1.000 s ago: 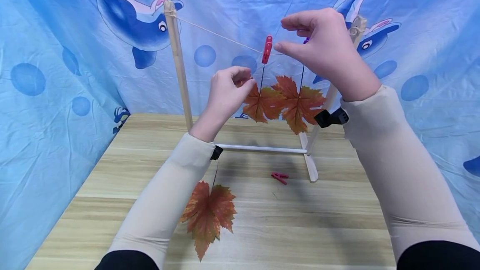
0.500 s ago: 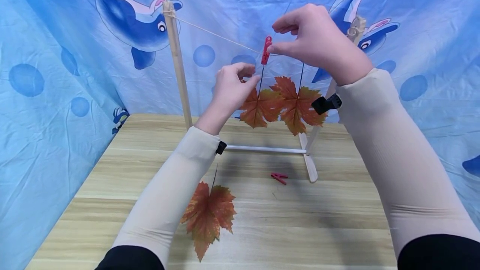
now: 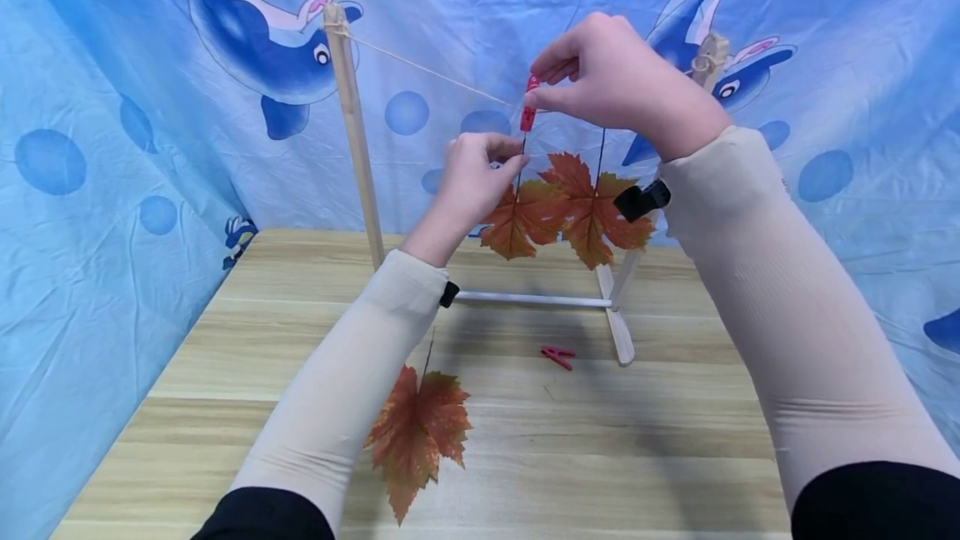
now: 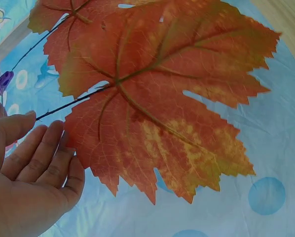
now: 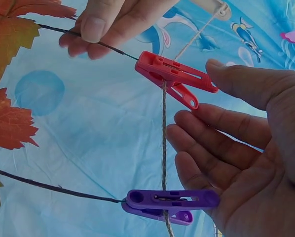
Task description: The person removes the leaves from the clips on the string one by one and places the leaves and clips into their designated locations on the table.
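Fingers (image 5: 231,118) of our right hand (image 3: 600,73) had just pinched the red peg (image 5: 179,74), our left hand (image 3: 474,175) the stem (image 4: 78,100), so we controlled both.

the leaf (image 4: 160,94) is mottled orange-red, the clothespin (image 5: 173,74) red.

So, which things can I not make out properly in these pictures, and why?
Head view: the purple plastic clothespin, behind the right hand.
Head view: the foot of the left pale wooden post, behind the cream left sleeve.
Head view: a thin dark mark on the wood-grained table, too small to identify.
Right wrist view: the orange maple-shaped leaf the left hand pinches by its stem, cut off by the left edge.
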Action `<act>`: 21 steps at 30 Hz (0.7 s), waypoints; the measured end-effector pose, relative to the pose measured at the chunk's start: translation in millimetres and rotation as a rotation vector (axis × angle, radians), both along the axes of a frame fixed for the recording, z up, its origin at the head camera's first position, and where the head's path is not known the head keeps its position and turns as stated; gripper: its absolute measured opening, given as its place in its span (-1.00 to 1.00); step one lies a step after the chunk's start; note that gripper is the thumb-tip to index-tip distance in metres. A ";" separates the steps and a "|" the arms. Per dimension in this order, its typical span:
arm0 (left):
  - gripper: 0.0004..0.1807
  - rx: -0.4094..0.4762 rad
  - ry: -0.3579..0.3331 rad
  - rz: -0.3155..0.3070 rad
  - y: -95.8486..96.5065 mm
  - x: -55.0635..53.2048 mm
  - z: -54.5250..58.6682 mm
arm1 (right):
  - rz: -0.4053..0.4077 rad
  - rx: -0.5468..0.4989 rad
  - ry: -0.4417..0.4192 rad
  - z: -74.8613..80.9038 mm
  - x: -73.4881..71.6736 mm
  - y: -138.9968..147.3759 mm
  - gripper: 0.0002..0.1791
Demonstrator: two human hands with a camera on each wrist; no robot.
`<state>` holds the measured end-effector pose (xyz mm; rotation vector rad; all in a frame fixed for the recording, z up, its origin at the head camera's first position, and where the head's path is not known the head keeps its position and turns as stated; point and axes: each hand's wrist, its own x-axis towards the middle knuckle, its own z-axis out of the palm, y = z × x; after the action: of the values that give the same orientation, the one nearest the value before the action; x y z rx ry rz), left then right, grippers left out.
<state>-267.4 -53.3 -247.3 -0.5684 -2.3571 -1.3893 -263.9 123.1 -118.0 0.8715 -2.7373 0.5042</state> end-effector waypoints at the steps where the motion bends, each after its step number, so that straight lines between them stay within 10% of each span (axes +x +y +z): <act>1: -0.75 -0.007 -0.001 0.001 -0.1 -0.4 0.1 | -0.008 0.004 -0.002 0.5 -0.6 -0.4 -0.53; 21: -0.82 -0.070 0.006 0.038 0.8 -3.9 2.3 | 0.024 -0.019 -0.010 2.7 -6.4 1.3 -0.65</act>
<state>-271.3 -52.5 -245.0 -0.5430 -2.4071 -1.2910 -270.3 124.4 -115.3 0.9012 -2.7291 0.5396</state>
